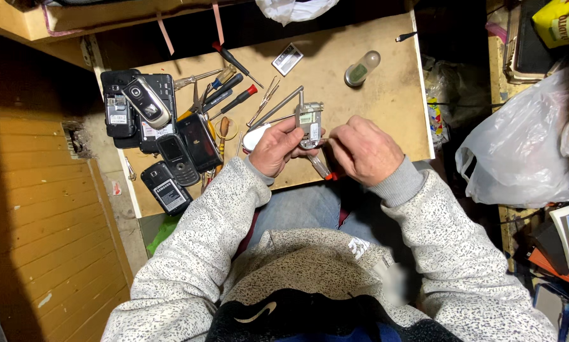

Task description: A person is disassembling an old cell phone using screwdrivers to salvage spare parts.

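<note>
Both forearms bend inward: left hand (277,147) clasps a phone (309,124) (upright), right hand (362,151) pinches a screwdriver (322,166).

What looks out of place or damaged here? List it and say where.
The small phone held in the left hand has its back off, with the insides bare; the right hand works a thin tool at it. On the wooden board, old phones lie stacked askew and screwdrivers are scattered loose.

Speckled grey-white sleeves (196,221), silver phone (309,125), red-tipped black screwdrivers (237,100)
</note>
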